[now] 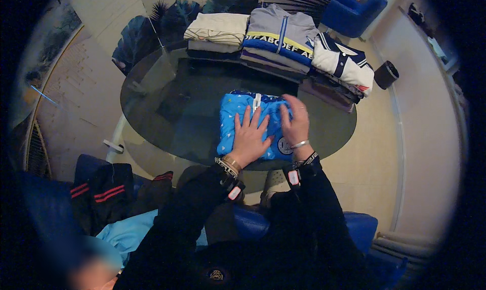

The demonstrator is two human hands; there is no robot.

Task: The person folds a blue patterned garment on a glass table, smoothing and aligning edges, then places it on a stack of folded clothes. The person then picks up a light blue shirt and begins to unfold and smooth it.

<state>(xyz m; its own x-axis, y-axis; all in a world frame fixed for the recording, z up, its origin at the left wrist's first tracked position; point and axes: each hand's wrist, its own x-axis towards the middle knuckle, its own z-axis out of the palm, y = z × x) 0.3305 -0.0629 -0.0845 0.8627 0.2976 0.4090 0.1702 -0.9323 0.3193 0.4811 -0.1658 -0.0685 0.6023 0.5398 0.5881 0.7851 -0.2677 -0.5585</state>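
A folded bright-blue zip garment (228,121) with small white triangle marks lies at the near edge of a dark oval glass table (152,111). Dark-blue patterned fabric shows along its far edge, by a white zip. My left hand (251,136) rests flat over its middle, fingers spread. Over its right side, my right hand (297,123) is bent with thumb and fingers apart; whether the fingertips press on the cloth is hard to tell. A round badge (285,145) on the garment sits between my two hands.
Along the table's far side stand three stacks of folded clothes, topped by a cream garment (218,26), a grey zip jacket (269,24) and a white-and-navy shirt (338,64). Dark red-striped clothing (108,187) hangs over a blue chair, left. A blurred person (97,267) is at lower left.
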